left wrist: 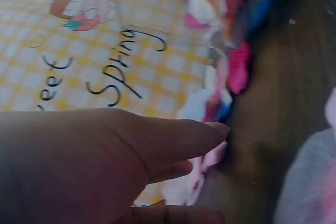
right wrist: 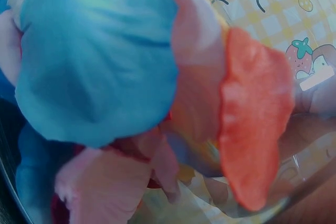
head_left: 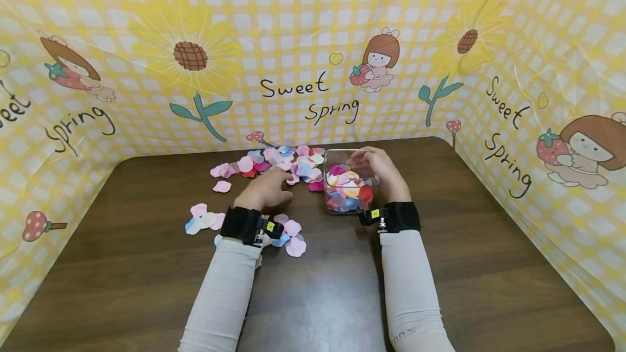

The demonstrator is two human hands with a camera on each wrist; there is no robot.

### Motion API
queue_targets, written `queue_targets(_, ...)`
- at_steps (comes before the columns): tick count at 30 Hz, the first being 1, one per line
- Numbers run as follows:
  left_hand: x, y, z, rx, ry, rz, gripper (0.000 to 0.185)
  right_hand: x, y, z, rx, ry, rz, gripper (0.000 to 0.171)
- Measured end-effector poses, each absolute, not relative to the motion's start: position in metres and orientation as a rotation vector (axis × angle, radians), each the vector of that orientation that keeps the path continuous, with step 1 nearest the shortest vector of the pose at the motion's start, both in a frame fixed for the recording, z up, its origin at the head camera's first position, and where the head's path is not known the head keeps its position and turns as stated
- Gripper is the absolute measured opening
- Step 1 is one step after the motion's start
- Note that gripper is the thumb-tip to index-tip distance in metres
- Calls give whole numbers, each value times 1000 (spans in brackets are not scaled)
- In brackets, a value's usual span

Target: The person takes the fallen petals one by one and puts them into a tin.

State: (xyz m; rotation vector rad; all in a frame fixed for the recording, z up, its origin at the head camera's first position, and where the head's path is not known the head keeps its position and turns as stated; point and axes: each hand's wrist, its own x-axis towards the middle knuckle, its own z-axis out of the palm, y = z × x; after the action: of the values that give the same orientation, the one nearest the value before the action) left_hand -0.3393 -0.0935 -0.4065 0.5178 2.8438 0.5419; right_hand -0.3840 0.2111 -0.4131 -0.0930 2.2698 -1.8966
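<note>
Right in the middle of the frame there's a clear square plastic container (head_left: 349, 189), stuffed with colourful fabric petals, sitting on the dark brown wooden desk (head_left: 464, 265). The right hand (head_left: 383, 170) is wrapped around its right side with fingers curled over the top rim, so it's holding the container. In the right wrist view you mostly get a blue petal (right wrist: 97, 59) and an orange-red petal (right wrist: 254, 114) pressed up against the clear wall.

Just left of the container, the left hand (head_left: 266, 189) is down at the edge of the loose pile of pink, white, blue and red fabric petals (head_left: 274, 164) at centre frame. Its fingers look loosely bent toward the petals, but I honestly can't tell if it's pinching any. A smaller cluster of pale petals (head_left: 205, 219) lies near the left wrist, lower left of centre.
</note>
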Motion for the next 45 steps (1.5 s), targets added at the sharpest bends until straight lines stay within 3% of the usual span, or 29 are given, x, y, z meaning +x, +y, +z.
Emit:
queue_targets(13,-337,-107,-402,399,2725,679,30,-384,211,-411,-52,2264,-1898,39)
queue_targets(21,-338,-110,-401,350,2788,633,40,-384,212,-410,-49,2263,-1887,40)
queue_targets(28,-345,-103,-414,407,2768,625,27,-384,211,-410,-40,2270,-1878,40)
queue_targets(38,-344,-104,-411,353,2763,713,23,-384,212,-408,-45,2279,-1888,39)
queue_targets(45,-342,-104,-411,326,2723,777,7,-384,212,-409,-56,2269,-1881,38)
